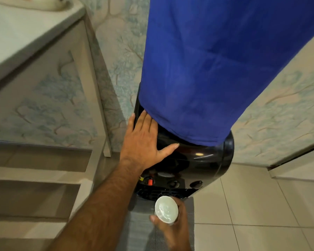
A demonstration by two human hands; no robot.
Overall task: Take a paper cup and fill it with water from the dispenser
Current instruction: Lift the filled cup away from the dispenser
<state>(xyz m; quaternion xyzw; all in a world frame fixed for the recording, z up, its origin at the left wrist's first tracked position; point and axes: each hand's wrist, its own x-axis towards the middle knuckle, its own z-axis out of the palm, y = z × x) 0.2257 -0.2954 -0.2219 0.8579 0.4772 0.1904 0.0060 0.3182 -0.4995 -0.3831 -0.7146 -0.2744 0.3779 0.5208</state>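
The right hand (pixel 172 227) grips a white cup (pixel 166 209), upright, its inside glistening. The left hand (pixel 145 142) lies flat, fingers spread, on the black dispenser (pixel 198 160).

Floor (pixel 261 205): pale square tiles with thin grout lines. A black water dispenser (pixel 198 160) stands directly on it against the wall. A grey woven mat (pixel 140 232) lies flat before the dispenser's base. A pale shelving unit (pixel 98 105) stands left.
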